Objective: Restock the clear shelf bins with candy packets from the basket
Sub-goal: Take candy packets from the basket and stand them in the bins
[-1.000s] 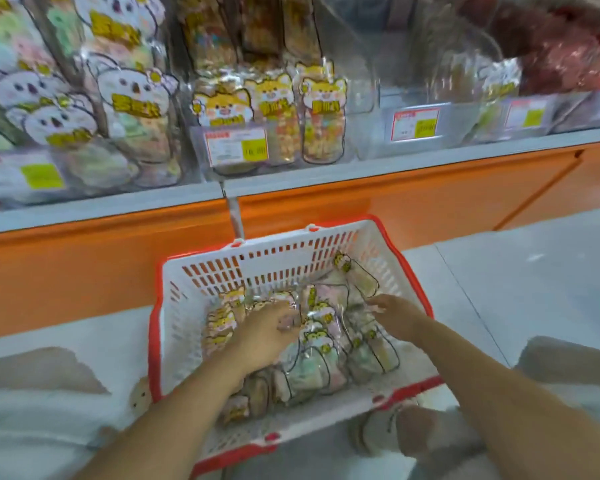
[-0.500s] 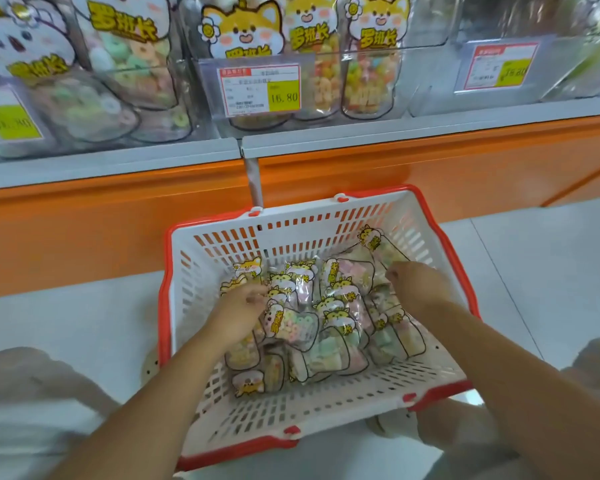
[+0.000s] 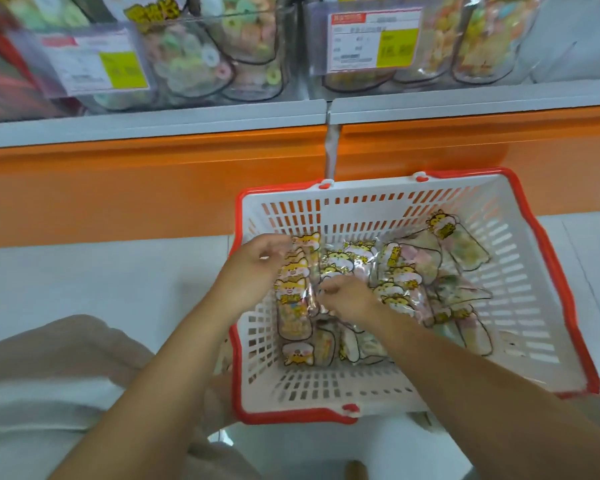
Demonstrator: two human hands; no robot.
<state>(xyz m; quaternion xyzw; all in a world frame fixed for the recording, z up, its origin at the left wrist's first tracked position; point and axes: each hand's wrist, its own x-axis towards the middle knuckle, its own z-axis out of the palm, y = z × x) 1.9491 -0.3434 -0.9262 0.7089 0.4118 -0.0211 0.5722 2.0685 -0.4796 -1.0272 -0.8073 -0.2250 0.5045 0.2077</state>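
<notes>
Little is judged done: many candy packets point(image 3: 409, 271) lie in the basket point(image 3: 520, 271), a left stack point(image 3: 295, 292) gripped by the left hand point(image 3: 253, 268), pinched by the right hand point(image 3: 350, 299); far clear shelf bins point(image 3: 187, 46) are part-filled.

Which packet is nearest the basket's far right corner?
The tilted packet whose yellow animal header points toward that corner; every other packet lies lower or further left.

A shop aisle: clear bins point(image 3: 293, 43) of candy packets point(image 3: 187, 64) line a grey shelf point(image 3: 153, 123) over an orange base point(image 3: 118, 188), each bin bearing a printed price tag point(image 3: 374, 41). A red-rimmed shopping basket point(image 3: 513, 173) sits on the pale floor point(image 3: 101, 278).
</notes>
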